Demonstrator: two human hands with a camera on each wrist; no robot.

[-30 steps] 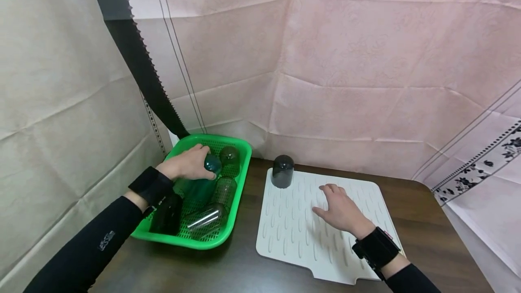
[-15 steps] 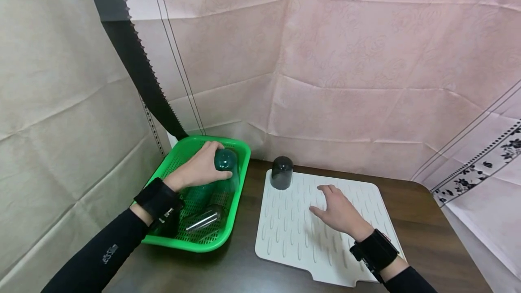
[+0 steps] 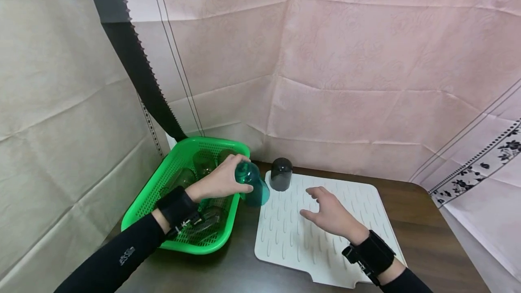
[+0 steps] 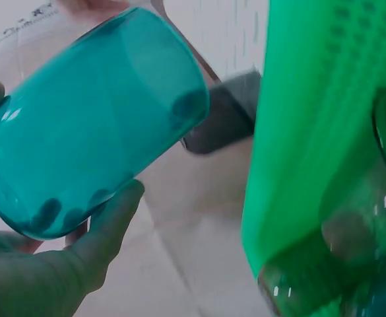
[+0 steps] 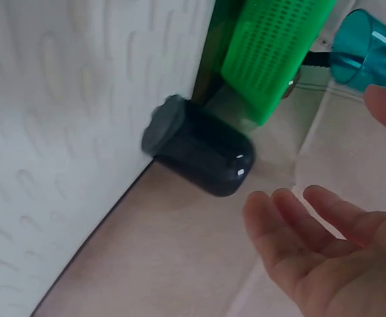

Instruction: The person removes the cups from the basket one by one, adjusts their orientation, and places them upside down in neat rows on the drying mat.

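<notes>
My left hand (image 3: pixel 220 180) grips a teal see-through glass (image 3: pixel 256 188) by its base end, fingers and thumb curled round it. The glass is tilted, its mouth pointing down and to the right, over the gap between the green basket (image 3: pixel 195 248) and the white ridged drying board (image 3: pixel 285 243). In the left wrist view the fingertips show through the teal wall. Above the board hovers my right hand (image 3: pixel 331 214), holding nothing, fingers loosely bent and thumb apart. A dark grey glass (image 3: pixel 281 175) stands upside down on the board's far left corner, left of that hand.
Several more see-through glasses, one a smoky glass (image 3: pixel 203 163), lie or stand in the basket. Basket and board rest side by side on a dark wooden table (image 3: pixel 431 238). Patterned cloth (image 3: pixel 346 71) hangs behind and at the sides.
My left hand has lifted the teal glass out of the basket and carried it right past the rim, tilting it. The right hand has drifted slightly left over the board.
</notes>
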